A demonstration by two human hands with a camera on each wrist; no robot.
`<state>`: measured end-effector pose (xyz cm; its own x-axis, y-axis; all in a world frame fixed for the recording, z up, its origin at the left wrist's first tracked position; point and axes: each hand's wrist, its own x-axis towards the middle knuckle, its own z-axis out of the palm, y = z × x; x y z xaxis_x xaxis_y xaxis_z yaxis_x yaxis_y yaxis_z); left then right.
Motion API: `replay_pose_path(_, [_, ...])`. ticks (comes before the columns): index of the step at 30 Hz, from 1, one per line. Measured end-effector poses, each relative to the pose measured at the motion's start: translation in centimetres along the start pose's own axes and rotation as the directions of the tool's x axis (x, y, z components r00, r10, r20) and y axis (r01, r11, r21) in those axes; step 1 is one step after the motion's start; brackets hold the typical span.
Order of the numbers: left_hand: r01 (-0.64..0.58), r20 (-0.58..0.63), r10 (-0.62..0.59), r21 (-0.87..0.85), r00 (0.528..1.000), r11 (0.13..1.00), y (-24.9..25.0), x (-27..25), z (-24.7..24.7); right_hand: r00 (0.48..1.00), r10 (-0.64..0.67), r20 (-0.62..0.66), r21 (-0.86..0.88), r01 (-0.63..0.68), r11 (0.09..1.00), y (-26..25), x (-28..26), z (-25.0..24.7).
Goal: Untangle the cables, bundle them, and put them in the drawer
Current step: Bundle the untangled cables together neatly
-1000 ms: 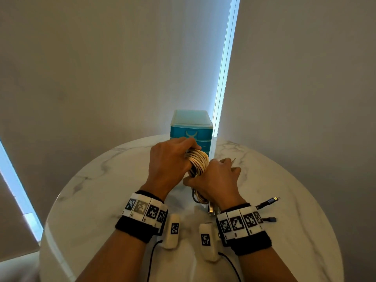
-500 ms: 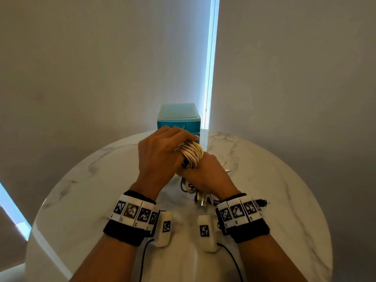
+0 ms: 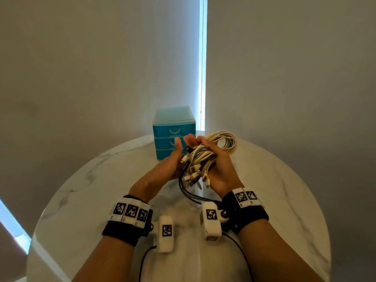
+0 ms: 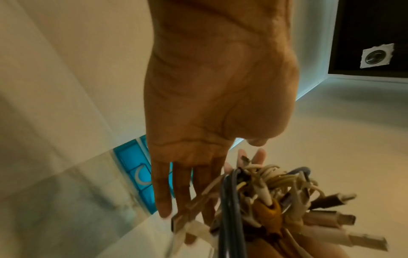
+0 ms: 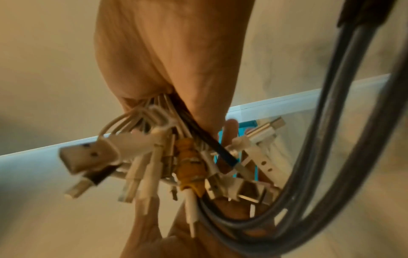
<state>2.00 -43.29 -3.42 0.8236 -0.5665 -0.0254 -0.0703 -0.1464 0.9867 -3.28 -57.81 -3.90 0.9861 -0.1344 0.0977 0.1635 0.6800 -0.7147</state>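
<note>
Head view | right hand [image 3: 218, 167] grips cable bundle [image 3: 205, 157], plugs toward wearer | left hand [image 3: 171, 161] spread alongside

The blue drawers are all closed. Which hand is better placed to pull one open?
The left hand. Its fingers are straight and grip nothing, just in front of the blue drawers. The right hand grips the cable bundle.

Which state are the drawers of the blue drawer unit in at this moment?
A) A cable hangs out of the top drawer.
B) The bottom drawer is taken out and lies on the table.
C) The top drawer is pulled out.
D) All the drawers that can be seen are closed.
D: in the head view the fronts of the blue drawer unit sit flush, and the cable bundle is in the right hand.
</note>
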Motion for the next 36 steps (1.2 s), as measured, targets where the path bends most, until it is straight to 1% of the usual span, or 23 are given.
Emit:
replay_pose_path(1, [0.028, 0.046, -0.026, -0.055, 0.999, 0.998, 0.1, 0.0, 0.2, 1.0, -0.013, 0.006, 0.031, 0.013, 0.999, 0.0, 0.0, 0.1])
replay_pose_path(2, [0.03, 0.096, -0.024, -0.058, 0.995, 0.998, 0.3, -0.3, 0.3, 1.0, -0.026, 0.006, 0.064, 0.025, 0.998, 0.0, 0.0, 0.1])
replay_pose_path(4, [0.002, 0.171, -0.008, 0.035, 0.985, 0.999, 0.7, -1.3, 0.5, 0.999, -0.037, -0.002, 0.084, 0.037, 0.996, -0.3, 0.1, -0.2])
replay_pose_path(7, [-0.023, 0.22, -0.016, 0.174, 0.975, 0.984, 0.3, -1.8, 0.0, 0.999, -0.041, -0.026, 0.024, 0.042, 0.999, -0.6, 0.3, -1.0])
replay_pose_path(9, [-0.034, 0.233, -0.017, 0.213, 0.972, 0.977, 0.0, -1.7, -0.3, 0.998, -0.044, -0.048, 0.024, 0.045, 0.999, -0.8, 0.5, -1.4])
replay_pose_path(11, [-0.044, 0.244, -0.01, 0.212, 0.97, 0.976, 0.0, -1.7, -0.8, 0.997, -0.046, -0.056, 0.033, 0.048, 0.998, -1.1, 0.6, -1.7])
replay_pose_path(14, [-0.028, 0.2, -0.004, 0.161, 0.98, 0.987, -0.3, -1.3, -1.4, 0.997, -0.057, -0.046, 0.037, 0.059, 0.998, -1.3, 0.6, -2.0])
replay_pose_path(16, [-0.028, 0.165, -0.005, 0.198, 0.986, 0.98, -0.5, -1.0, -1.7, 0.996, -0.075, -0.042, 0.043, 0.077, 0.996, -1.3, 0.7, -1.9])
replay_pose_path(18, [-0.047, 0.161, 0.009, 0.239, 0.987, 0.97, -0.8, -0.9, -2.1, 0.995, -0.091, -0.049, 0.056, 0.093, 0.994, -1.4, 0.8, -2.1])
replay_pose_path(21, [-0.073, 0.168, 0.046, 0.159, 0.985, 0.985, -1.2, -0.8, -3.1, 0.993, -0.088, -0.081, 0.043, 0.091, 0.995, -1.5, 1.1, -2.8])
replay_pose_path(23, [-0.072, 0.149, 0.056, 0.105, 0.987, 0.992, -1.2, -0.6, -3.6, 0.99, -0.104, -0.091, -0.041, 0.101, 0.994, -1.5, 1.2, -3.1])
replay_pose_path(25, [-0.047, 0.114, 0.04, 0.059, 0.993, 0.997, -1.1, -0.4, -3.7, 0.985, -0.147, -0.089, -0.164, 0.131, 0.978, -1.5, 1.3, -3.2])
replay_pose_path(27, [0.002, 0.069, -0.003, 0.021, 0.998, 1.0, -0.8, -0.4, -3.8, 0.972, -0.214, -0.092, -0.287, 0.18, 0.941, -1.4, 1.1, -3.0])
replay_pose_path(29, [0.05, -0.008, -0.05, 0.017, 0.999, 0.999, -0.5, -0.2, -3.7, 0.947, -0.301, -0.116, -0.432, 0.225, 0.873, -1.3, 0.9, -2.6])
replay_pose_path(31, [0.073, -0.09, -0.064, 0.1, 0.994, 0.992, -0.5, 0.0, -3.3, 0.915, -0.379, -0.141, -0.582, 0.233, 0.779, -1.1, 0.7, -2.1])
replay_pose_path(32, [0.075, -0.118, -0.057, 0.15, 0.991, 0.986, -0.5, 0.1, -3.1, 0.902, -0.404, -0.151, -0.63, 0.227, 0.742, -1.0, 0.7, -1.9])
replay_pose_path(34, [0.06, -0.126, -0.031, 0.233, 0.992, 0.971, -0.6, 0.3, -2.9, 0.881, -0.439, -0.177, -0.695, 0.203, 0.689, -1.0, 0.6, -1.6])
replay_pose_path(36, [0.037, -0.122, 0.008, 0.358, 0.992, 0.933, -0.7, 0.5, -2.8, 0.863, -0.47, -0.187, -0.76, 0.175, 0.625, -0.9, 0.9, -1.3])
